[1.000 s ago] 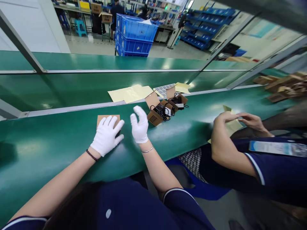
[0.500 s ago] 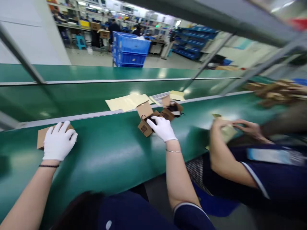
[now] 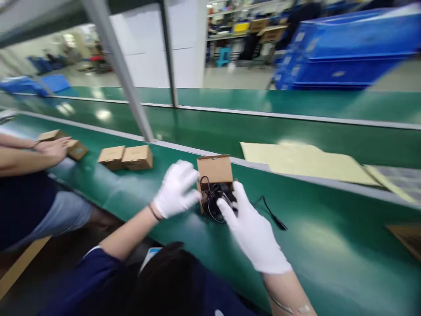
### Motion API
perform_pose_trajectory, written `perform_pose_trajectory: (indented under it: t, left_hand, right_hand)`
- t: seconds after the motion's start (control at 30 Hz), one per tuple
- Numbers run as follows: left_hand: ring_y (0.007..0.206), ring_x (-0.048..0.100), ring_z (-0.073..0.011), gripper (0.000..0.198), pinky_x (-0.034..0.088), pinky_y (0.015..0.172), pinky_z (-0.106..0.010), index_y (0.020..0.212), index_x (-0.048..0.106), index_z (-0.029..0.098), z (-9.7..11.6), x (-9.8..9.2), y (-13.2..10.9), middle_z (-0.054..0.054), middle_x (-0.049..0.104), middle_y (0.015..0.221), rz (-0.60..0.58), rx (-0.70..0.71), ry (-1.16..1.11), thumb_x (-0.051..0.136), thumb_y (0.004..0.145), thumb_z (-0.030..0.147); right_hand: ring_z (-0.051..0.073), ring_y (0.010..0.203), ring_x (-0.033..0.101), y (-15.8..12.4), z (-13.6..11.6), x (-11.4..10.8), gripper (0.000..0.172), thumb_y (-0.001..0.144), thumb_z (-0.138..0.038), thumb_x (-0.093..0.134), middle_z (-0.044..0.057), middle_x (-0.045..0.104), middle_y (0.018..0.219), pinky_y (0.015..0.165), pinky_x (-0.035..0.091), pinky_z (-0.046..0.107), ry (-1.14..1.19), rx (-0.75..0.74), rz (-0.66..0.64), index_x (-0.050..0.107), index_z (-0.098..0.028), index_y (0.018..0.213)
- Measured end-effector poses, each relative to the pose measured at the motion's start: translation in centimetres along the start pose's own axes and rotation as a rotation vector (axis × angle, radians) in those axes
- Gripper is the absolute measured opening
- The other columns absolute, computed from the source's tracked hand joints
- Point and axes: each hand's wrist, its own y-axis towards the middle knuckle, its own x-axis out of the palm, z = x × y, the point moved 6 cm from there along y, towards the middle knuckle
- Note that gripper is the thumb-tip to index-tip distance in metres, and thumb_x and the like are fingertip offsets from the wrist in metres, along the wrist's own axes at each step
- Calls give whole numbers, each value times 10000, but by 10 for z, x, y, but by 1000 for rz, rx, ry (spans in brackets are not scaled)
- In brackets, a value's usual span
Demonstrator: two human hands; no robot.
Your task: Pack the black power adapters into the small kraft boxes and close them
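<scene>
In front of me stands a small brown cardboard box (image 3: pixel 215 170), its lid raised at the back. Coiled black cable (image 3: pixel 213 197) fills it and bulges over the front. My right hand (image 3: pixel 253 230), in a white glove, is at the box's right side with thumb and fingers around part of the cable bundle; the exact grip is partly hidden. A loose cable end with a black plug (image 3: pixel 278 221) sticks out to the right behind this hand. White-gloved too, my left hand (image 3: pixel 177 191) is beside the box's left edge, fingers apart, holding nothing.
Two closed brown boxes (image 3: pixel 136 158) sit left on the green bench (image 3: pixel 315 245). Farther left, a co-worker's hands (image 3: pixel 54 148) touch more boxes. Yellowish paper sheets (image 3: pixel 305 162) lie along the back rail. A blurred brown flap (image 3: pixel 408 237) shows at the right edge.
The view has swung left. The open box with cable is now before me between both hands. My left hand has left the closed box it was on.
</scene>
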Motion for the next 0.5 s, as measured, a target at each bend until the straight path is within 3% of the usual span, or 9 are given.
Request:
perform_pose_trajectory:
  t: [0.03, 0.1, 0.2, 0.3, 0.4, 0.5]
  left_hand:
    - [1261, 564, -317, 368, 463, 1076, -510, 1217, 658, 242, 30, 11, 3, -127, 638, 1331, -82, 106, -41, 540, 974, 491]
    - [1191, 597, -289, 379, 453, 1080, -503, 1250, 653, 226, 58, 26, 9, -124, 643, 1313, -130, 102, -71, 534, 973, 457]
    - [1098, 625, -263, 430, 445, 1098, -493, 1215, 666, 177, 60, 29, 10, -129, 667, 1258, -87, 53, -63, 537, 958, 496]
    - [1054, 627, -275, 502, 415, 1145, -516, 1155, 673, 149, 56, 27, 5, -142, 669, 1214, -116, 82, -43, 606, 891, 571]
    - [980, 632, -271, 344, 396, 1160, -545, 1034, 681, 144, 59, 28, 5, -142, 668, 1130, -154, 90, 11, 609, 910, 457]
    - [998, 650, -270, 245, 368, 1188, -562, 969, 688, 156, 66, 25, 4, -142, 680, 1113, -120, 81, 7, 582, 952, 376]
  right_hand:
    - [327, 1116, 744, 1, -2, 8, 805, 973, -719, 389, 120, 680, 1421, 833, 594, 420, 67, -15, -21, 319, -289, 1650]
    - [326, 1192, 721, 3, -4, 22, 853, 942, -760, 388, 122, 661, 1454, 882, 610, 428, 167, -59, -72, 365, -265, 1636]
    - [300, 1184, 730, 0, -5, 37, 787, 952, -738, 407, 88, 666, 1456, 904, 627, 414, 248, -128, -140, 436, -295, 1602]
    - [286, 1130, 755, -7, -6, 40, 673, 978, -678, 437, 55, 708, 1399, 881, 647, 418, 271, -187, -103, 493, -347, 1562]
    - [310, 1207, 725, -15, -15, 35, 656, 955, -656, 519, 77, 681, 1441, 904, 653, 447, 267, -342, -26, 542, -330, 1524]
    - [295, 1228, 717, -20, -19, 23, 571, 982, -586, 540, 89, 684, 1436, 971, 635, 450, 246, -459, -14, 607, -290, 1465]
